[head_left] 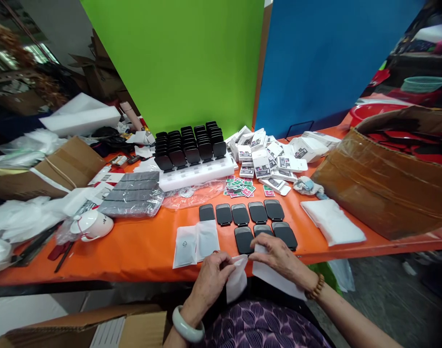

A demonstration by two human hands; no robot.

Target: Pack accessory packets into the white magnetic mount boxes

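My left hand (pixel 214 273) is closed, thumb and fingers pinching a thin white pouch (pixel 237 282) at the table's front edge. Beside it my right hand (pixel 278 256) is also closed, its fingertips near that pouch's top corner. A second white pouch (pixel 273 276) hangs under the right palm, partly hidden by the hand. Just beyond my hands, black rounded-square pads (pixel 240 214) lie in two rows on the orange table. To the left, two white pouches (pixel 185 246) lie flat and overlapping, a dark shape showing faintly through them.
Behind the pads are small printed cards (pixel 239 186), a pile of white boxes (pixel 260 159) and a white foam block (pixel 197 174) holding upright black pads. A white packet (pixel 333 222) and a large cardboard box (pixel 383 179) stand right. A white mug (pixel 93 224) lies left.
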